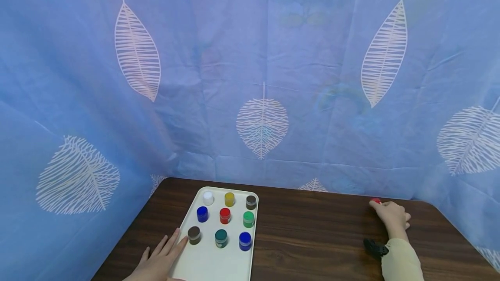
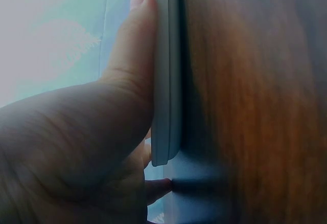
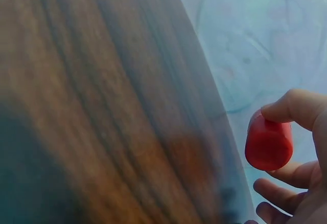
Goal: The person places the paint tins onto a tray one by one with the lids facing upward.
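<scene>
Toward the right end of the table, my right hand (image 1: 392, 217) pinches a small red paint pot (image 3: 269, 144) between thumb and fingers; in the head view most of it is hidden by the hand. My left hand (image 1: 156, 260) lies spread over the left edge of a cream tray (image 1: 212, 268), fingers straight, one fingertip right beside a dark brown pot (image 1: 194, 235). The left wrist view has the thumb (image 2: 130, 50) flat along the tray's rim. On the tray, small paint pots stand in rows, among them red (image 1: 225, 215), white (image 1: 208, 197) and teal (image 1: 221, 238).
More pots on the tray are yellow (image 1: 229, 199), green (image 1: 248, 219) and blue (image 1: 245, 241). The dark wooden table (image 1: 312, 233) ends at a blue curtain (image 1: 324, 142) with white leaf prints. A black device (image 1: 376, 248) is at the right wrist.
</scene>
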Demonstrator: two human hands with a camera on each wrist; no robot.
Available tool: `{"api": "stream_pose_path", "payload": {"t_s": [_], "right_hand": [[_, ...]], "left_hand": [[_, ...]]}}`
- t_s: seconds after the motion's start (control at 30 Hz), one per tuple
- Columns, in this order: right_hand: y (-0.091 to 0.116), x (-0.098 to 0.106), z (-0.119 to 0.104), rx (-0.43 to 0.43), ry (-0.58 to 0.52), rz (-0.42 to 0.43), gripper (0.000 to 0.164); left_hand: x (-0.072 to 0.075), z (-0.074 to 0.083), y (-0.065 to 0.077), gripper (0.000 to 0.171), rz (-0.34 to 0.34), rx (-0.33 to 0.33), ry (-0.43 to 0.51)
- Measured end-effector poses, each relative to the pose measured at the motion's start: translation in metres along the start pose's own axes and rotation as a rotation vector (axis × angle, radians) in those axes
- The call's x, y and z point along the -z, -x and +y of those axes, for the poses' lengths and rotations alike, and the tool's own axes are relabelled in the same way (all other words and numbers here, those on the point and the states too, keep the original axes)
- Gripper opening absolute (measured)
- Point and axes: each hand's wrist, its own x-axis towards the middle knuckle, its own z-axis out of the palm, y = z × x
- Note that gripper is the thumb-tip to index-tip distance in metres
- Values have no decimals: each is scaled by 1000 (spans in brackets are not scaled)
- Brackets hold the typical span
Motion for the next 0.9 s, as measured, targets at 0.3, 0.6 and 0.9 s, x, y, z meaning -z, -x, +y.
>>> {"api": "stream_pose_path", "payload": {"t_s": [0.3, 0.6, 0.9], "right_hand": [[10, -3, 1, -37, -105, 28, 74], [23, 4, 2, 26, -124, 36, 67], [38, 7, -7, 113, -126, 59, 59]], "left_hand": [[-1, 0, 1, 122, 10, 0, -13], [-1, 3, 0, 122, -5, 2, -9], [1, 0, -1, 117, 8, -13, -3]]}}
